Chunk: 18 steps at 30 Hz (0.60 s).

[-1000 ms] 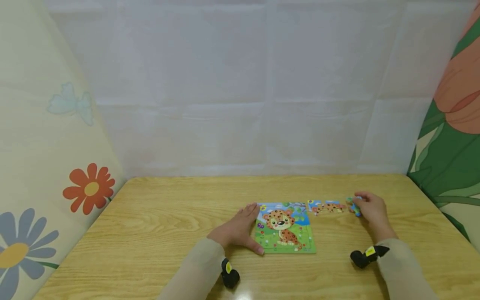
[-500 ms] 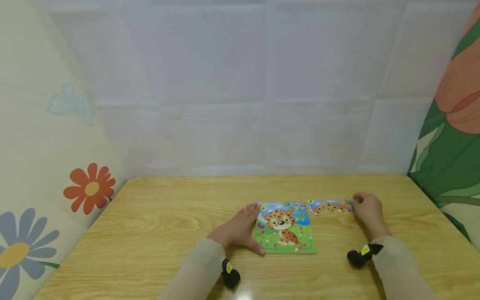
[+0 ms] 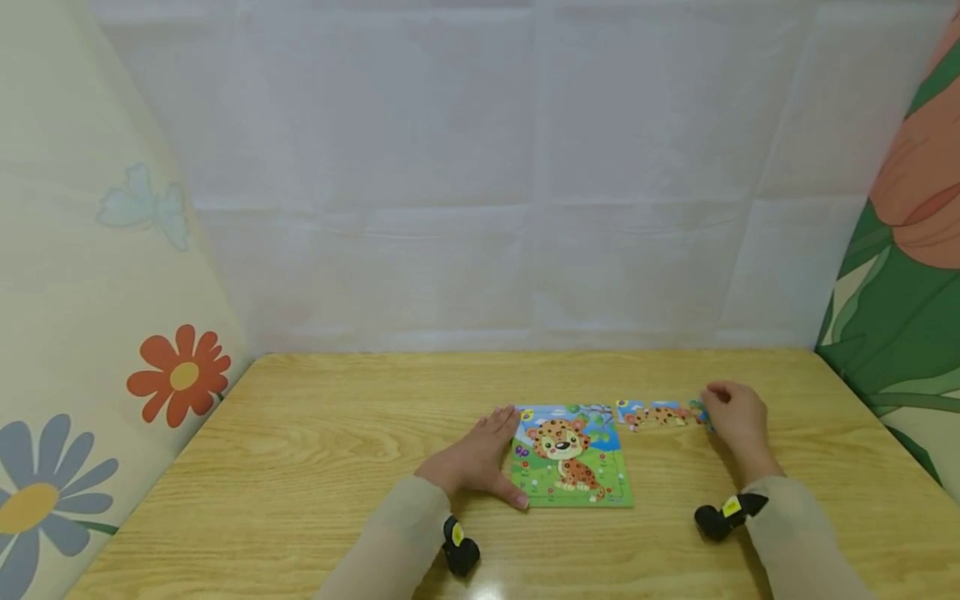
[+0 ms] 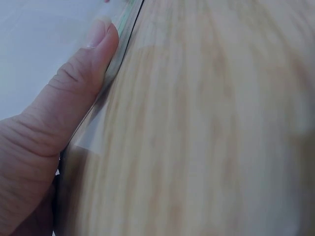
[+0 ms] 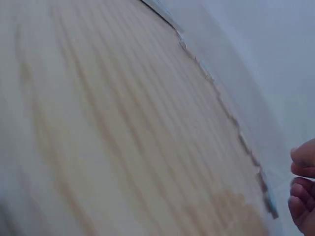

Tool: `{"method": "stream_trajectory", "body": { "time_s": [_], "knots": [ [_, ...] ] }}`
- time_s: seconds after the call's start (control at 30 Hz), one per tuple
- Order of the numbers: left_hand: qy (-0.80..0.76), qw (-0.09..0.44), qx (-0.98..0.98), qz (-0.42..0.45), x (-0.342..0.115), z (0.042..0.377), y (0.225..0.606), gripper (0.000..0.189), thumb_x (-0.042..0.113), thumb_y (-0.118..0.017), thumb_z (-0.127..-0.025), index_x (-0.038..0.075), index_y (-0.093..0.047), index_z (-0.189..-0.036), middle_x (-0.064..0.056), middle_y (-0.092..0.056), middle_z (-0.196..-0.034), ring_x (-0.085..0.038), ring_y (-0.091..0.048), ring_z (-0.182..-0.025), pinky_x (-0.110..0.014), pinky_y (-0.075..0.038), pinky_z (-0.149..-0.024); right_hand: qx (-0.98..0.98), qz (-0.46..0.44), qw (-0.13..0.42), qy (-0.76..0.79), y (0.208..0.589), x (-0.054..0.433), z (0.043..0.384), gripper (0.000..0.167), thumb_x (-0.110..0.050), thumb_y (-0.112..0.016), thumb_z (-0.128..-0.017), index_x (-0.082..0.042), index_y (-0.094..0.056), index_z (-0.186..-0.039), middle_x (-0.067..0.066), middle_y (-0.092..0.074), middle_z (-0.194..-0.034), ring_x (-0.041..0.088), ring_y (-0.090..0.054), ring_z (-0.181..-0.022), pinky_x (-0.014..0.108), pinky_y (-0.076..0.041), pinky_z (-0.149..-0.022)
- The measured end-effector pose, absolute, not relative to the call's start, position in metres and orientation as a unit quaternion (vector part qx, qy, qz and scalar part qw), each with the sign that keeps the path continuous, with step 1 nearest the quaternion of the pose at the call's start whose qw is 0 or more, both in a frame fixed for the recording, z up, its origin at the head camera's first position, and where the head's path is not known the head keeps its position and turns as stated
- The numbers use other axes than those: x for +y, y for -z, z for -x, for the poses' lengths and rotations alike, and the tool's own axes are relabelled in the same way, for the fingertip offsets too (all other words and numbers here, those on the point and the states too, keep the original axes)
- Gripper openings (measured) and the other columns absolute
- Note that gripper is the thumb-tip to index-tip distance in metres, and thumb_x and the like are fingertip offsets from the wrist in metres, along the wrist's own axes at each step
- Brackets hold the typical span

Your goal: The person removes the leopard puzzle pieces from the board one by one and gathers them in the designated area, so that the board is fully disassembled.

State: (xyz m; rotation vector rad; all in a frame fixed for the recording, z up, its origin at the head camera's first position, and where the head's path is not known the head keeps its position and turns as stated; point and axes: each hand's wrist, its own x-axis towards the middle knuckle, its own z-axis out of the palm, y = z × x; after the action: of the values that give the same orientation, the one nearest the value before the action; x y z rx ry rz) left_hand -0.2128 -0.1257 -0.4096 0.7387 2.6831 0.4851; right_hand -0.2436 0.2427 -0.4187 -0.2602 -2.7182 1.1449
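On the table lies a square puzzle board with a leopard cub picture. My left hand steadies its left side, fingers straight at the upper left and thumb at the lower left corner; the left wrist view shows the thumb along the board's edge. Right of the board, several jigsaw pieces lie in a row with cub parts on them. At the row's right end is a blue-green piece. Beside it is my right hand, fingers curled, with nothing visible between the fingertips in the right wrist view.
The wooden table runs back to a white cloth. Flower-printed panels stand at the left and right. Black wrist cameras sit on both forearms, over beige sleeves.
My right hand has moved left with the blue-green piece, bringing it up to the end of the row. Its fingertips have since shifted slightly off that piece. My left hand stays put.
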Motion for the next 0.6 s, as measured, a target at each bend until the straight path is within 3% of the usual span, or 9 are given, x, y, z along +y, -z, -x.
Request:
{"method": "stream_trajectory", "body": {
  "time_s": [0.2,0.33,0.47,0.6],
  "knots": [
    [-0.168,0.157,0.938,-0.26,-0.126,0.213,0.409,0.125,0.056,-0.079,-0.06,0.001,-0.009,-0.148,-0.014,-0.004,-0.155,-0.026,-0.003,-0.143,-0.04,-0.007,-0.117,-0.896,0.058,0.106,-0.427,0.404,0.226,0.237,0.037,-0.018,-0.047,-0.096,0.009,-0.053,-0.121,0.029,-0.055,-0.114,0.038,-0.053,-0.102,0.045,-0.049,-0.084],
    [-0.17,0.158,0.937,-0.259,-0.126,0.212,0.408,0.126,0.055,-0.08,-0.06,0.001,-0.009,-0.148,-0.014,-0.004,-0.155,-0.026,-0.002,-0.143,-0.04,-0.006,-0.117,-0.889,0.03,0.101,-0.446,0.398,0.214,0.234,0.037,-0.018,-0.048,-0.096,0.008,-0.053,-0.122,0.027,-0.057,-0.113,0.034,-0.058,-0.096,0.032,-0.051,-0.075],
    [-0.17,0.158,0.937,-0.26,-0.126,0.212,0.408,0.126,0.055,-0.08,-0.06,0.001,-0.008,-0.148,-0.014,-0.004,-0.155,-0.026,-0.002,-0.143,-0.04,-0.006,-0.117,-0.879,0.022,0.09,-0.467,0.396,0.203,0.233,0.037,-0.018,-0.05,-0.095,0.006,-0.054,-0.122,0.025,-0.058,-0.113,0.03,-0.057,-0.096,0.02,-0.049,-0.07],
    [-0.172,0.16,0.937,-0.259,-0.126,0.211,0.408,0.125,0.055,-0.08,-0.06,0.001,-0.009,-0.148,-0.014,-0.004,-0.155,-0.026,-0.002,-0.143,-0.04,-0.006,-0.117,-0.872,0.011,0.078,-0.483,0.396,0.192,0.232,0.036,-0.019,-0.051,-0.095,0.006,-0.055,-0.12,0.023,-0.059,-0.112,0.028,-0.055,-0.098,0.017,-0.048,-0.071]
  ]
}}
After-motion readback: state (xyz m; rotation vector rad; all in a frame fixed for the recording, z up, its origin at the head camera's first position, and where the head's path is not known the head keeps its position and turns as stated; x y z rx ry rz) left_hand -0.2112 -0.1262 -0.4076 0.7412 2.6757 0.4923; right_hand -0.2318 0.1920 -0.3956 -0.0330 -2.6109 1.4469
